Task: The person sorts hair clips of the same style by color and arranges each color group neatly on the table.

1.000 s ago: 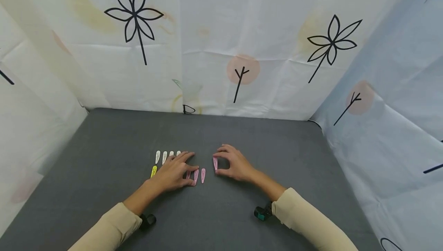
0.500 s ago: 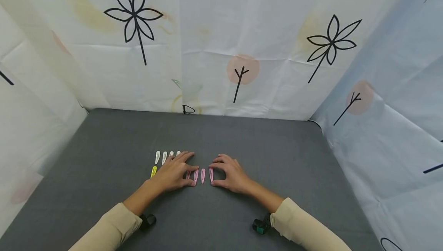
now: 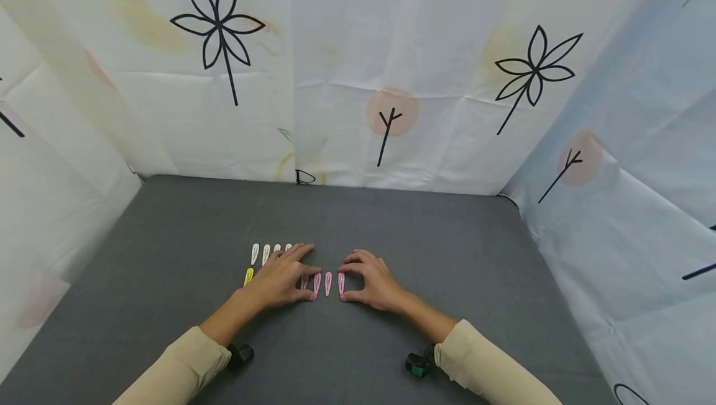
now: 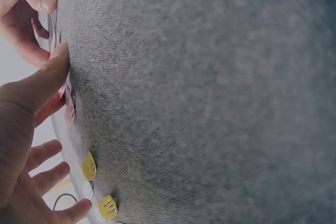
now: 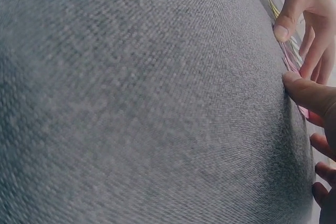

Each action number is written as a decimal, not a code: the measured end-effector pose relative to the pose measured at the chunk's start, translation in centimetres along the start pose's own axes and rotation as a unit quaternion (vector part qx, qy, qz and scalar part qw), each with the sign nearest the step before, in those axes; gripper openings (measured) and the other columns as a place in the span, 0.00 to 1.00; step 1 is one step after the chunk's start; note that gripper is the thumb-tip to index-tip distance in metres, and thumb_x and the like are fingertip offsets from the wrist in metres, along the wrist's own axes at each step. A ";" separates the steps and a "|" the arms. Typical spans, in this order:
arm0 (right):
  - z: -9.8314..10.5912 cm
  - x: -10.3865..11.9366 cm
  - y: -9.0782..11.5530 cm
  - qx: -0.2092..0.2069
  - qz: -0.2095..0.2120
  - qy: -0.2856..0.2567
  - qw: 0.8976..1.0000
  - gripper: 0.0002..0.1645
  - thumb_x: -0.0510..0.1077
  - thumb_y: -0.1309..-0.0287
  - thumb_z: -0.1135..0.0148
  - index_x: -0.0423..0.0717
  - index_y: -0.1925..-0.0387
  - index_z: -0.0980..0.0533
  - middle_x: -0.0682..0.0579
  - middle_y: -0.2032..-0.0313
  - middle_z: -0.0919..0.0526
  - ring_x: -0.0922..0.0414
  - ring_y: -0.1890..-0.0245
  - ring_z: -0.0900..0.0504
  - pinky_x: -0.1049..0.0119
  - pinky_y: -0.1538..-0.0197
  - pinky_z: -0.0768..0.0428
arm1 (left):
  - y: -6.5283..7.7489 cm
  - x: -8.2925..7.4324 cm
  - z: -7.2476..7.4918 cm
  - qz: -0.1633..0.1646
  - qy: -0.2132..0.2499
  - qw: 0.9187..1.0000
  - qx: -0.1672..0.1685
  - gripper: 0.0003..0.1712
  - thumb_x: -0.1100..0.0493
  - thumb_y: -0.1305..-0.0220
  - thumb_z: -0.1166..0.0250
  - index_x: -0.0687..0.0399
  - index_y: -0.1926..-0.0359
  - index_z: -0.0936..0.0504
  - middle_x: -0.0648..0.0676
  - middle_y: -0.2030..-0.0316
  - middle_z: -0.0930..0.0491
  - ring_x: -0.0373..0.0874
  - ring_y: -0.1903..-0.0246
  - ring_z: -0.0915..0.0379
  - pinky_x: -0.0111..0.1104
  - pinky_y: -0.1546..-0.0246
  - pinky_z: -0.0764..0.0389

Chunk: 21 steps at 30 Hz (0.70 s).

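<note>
My left hand (image 3: 282,279) pinches a pink snap hair clip (image 3: 317,284) between thumb and index finger, on the grey table. Another pink hair clip (image 3: 304,282) shows inside that hand's curve, partly hidden. To the right, my right hand (image 3: 373,281) holds a pink hair clip (image 3: 341,283) by its two ends, thumb at the near end and index finger at the far end. A single pink hair clip (image 3: 328,284) lies untouched between the hands. In the left wrist view, yellow hair clips (image 4: 88,166) lie below the left thumb.
A row of white hair clips (image 3: 265,254) lies beyond the left hand, its right end partly covered by fingers. One yellow hair clip (image 3: 248,276) shows left of that hand. The dark grey table (image 3: 358,355) meets a patterned white cloth (image 3: 335,131) at the back and sides.
My right hand has moved left and slightly nearer with its pink hair clip, bringing it beside the loose pink one. Since half a second ago it stays put. The left hand has stayed still.
</note>
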State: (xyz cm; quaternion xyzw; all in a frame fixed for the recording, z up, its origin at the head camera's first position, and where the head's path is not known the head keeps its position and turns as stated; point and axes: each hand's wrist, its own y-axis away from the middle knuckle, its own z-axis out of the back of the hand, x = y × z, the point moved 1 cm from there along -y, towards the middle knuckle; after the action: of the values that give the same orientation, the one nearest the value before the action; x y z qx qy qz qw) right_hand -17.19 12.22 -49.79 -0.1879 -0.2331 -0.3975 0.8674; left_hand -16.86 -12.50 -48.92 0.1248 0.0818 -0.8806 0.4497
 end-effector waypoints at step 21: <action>3.1 -1.9 1.4 0.008 0.015 0.009 1.000 0.34 0.53 0.44 0.27 0.45 0.38 0.24 0.47 0.40 0.24 0.48 0.38 0.27 0.40 0.38 0.35 | -1.1 1.0 0.6 -0.017 0.060 0.998 0.005 0.33 0.39 0.53 0.22 0.50 0.48 0.15 0.66 0.31 0.36 0.66 0.29 0.47 0.70 0.42 0.41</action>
State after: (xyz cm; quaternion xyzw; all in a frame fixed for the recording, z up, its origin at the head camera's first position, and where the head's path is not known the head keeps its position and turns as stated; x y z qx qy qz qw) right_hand -17.98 15.79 -48.52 -0.1814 -0.2255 -0.3840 0.8768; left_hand -18.41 -12.84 -48.57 0.1779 0.1066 -0.8795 0.4282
